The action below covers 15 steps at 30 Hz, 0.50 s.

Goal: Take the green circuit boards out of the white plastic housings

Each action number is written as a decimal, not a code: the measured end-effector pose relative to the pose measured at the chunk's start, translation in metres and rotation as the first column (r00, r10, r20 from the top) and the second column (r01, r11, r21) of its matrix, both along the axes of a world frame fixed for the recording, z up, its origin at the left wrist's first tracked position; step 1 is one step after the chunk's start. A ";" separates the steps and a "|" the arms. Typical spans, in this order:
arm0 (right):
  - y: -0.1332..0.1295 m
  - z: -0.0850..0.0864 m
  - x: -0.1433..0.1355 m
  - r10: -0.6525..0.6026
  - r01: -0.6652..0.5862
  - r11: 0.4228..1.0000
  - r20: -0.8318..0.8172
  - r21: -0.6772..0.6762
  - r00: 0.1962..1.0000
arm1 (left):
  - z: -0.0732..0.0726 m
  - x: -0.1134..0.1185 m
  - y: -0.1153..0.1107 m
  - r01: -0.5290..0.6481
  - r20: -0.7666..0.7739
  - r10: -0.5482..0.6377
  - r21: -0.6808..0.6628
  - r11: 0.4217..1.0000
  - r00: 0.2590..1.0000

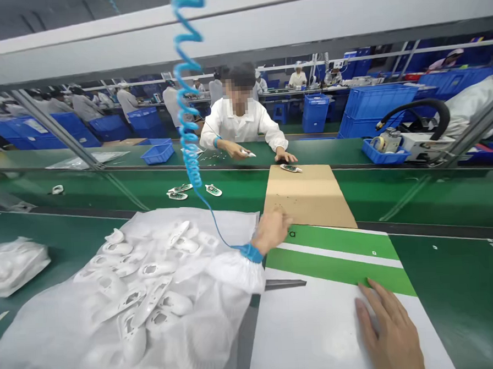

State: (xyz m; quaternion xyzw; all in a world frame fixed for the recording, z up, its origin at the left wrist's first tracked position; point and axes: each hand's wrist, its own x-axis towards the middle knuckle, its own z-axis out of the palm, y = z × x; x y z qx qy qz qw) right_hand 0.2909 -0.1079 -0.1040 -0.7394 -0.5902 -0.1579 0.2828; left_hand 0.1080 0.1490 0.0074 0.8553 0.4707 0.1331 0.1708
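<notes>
My left hand [272, 231] reaches forward to the near edge of a brown cardboard sheet [309, 195] lying across the green conveyor belt; its fingers are curled and blurred, and whether it grips anything cannot be told. A blue wrist strap with a coiled blue cord [189, 127] runs up from that wrist. My right hand [388, 331] rests flat, fingers apart, on a white and green mat [320, 324] in front of me. A small circuit board part [291, 168] lies at the cardboard's far end.
A clear plastic bag of white plastic shells [140, 289] lies at my left. Several small board parts [181, 192] sit on the belt. A person in white [239, 124] works opposite. Blue bins [157, 153] and a machine with a black hose [409, 137] stand beyond.
</notes>
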 end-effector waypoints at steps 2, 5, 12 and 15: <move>0.000 -0.006 0.002 -0.011 0.011 1.000 0.001 0.000 1.000 | 0.004 0.005 0.027 -0.010 -0.028 0.012 0.052 0.999 1.000; -0.001 -0.013 0.004 -0.006 0.007 1.000 0.003 -0.011 1.000 | -0.004 0.015 0.047 0.036 -0.086 -0.029 0.079 0.996 0.996; -0.003 -0.012 -0.005 -0.068 0.059 0.993 -0.087 -0.104 0.994 | -0.037 0.035 0.036 0.001 -0.137 0.024 0.173 0.985 0.990; -0.004 -0.011 -0.007 -0.065 0.054 0.993 -0.103 -0.106 0.993 | -0.038 0.035 0.040 0.016 -0.158 0.015 0.190 0.982 0.987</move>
